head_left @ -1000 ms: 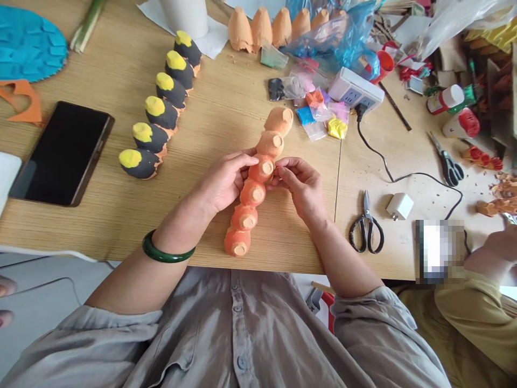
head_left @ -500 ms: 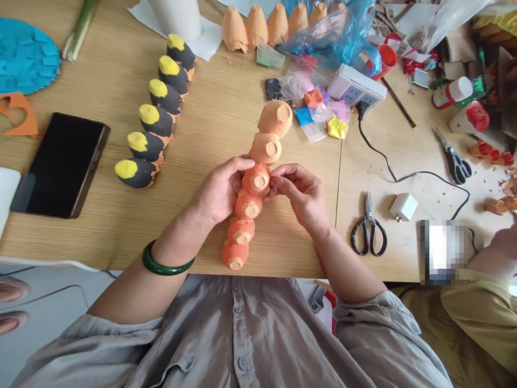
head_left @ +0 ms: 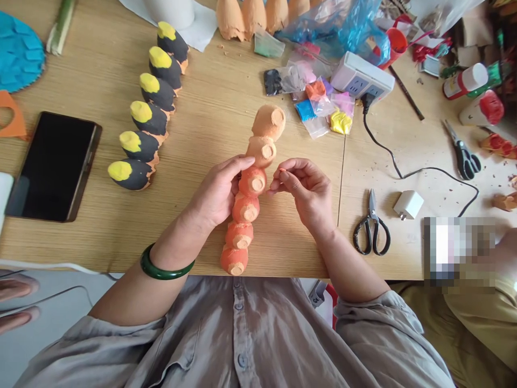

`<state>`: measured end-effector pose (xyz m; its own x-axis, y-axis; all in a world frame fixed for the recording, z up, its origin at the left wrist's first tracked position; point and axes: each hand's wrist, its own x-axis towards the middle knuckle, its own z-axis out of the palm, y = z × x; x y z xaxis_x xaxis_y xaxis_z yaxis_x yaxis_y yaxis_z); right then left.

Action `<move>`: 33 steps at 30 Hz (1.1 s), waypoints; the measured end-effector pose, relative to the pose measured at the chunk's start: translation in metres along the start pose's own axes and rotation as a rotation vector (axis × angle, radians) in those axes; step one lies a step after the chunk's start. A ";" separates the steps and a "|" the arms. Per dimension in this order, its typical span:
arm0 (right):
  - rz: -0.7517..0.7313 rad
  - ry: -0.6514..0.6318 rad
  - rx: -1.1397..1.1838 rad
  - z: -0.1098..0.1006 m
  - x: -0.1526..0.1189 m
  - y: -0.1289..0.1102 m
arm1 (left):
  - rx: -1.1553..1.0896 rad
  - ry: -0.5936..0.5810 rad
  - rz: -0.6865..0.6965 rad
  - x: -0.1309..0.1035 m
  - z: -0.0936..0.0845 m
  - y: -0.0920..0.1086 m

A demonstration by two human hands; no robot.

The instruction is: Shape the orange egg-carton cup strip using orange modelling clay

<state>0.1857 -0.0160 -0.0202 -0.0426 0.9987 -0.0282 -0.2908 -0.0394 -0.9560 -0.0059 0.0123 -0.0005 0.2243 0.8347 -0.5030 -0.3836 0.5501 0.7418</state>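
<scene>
A strip of egg-carton cups (head_left: 246, 208) stands at a slant over the table's front part, its flat-tipped bumps facing me. The lower cups are coated in orange-red, with pale tips; the top two are plain peach. My left hand (head_left: 218, 188) is closed around the strip's middle from the left, thumb on top, the other fingers hidden behind. Just right of the strip, and apart from it, my right hand (head_left: 310, 191) pinches a tiny orange bit of clay (head_left: 281, 170) between thumb and forefinger.
Left lie a row of black cups with yellow tops (head_left: 149, 110) and a phone (head_left: 52, 166). Clay packets (head_left: 317, 102) and a power strip (head_left: 362, 78) lie beyond. Scissors (head_left: 371, 226) and a white plug adapter (head_left: 408, 205) are on the right. A co-worker's arm (head_left: 507, 256) shows at the right edge.
My right hand has drawn back to the right from the strip, and the orange bit now shows between its fingertips. My left hand keeps its hold. The view has shifted slightly.
</scene>
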 end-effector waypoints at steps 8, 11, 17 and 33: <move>-0.097 0.041 -0.084 -0.003 0.000 0.003 | 0.049 0.004 0.126 -0.002 0.004 -0.001; -0.187 0.075 -0.154 -0.004 0.000 0.006 | 0.078 -0.011 0.154 -0.003 0.006 0.001; -0.387 0.041 -0.351 -0.005 -0.003 0.005 | 0.137 0.014 0.204 -0.003 0.008 -0.001; -0.288 0.020 -0.621 -0.001 -0.004 -0.001 | 0.222 -0.024 0.241 -0.007 0.008 -0.007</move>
<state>0.1876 -0.0200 -0.0192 -0.0260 0.9673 0.2523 0.3150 0.2474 -0.9163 0.0024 0.0029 0.0010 0.1726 0.9406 -0.2923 -0.2245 0.3265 0.9182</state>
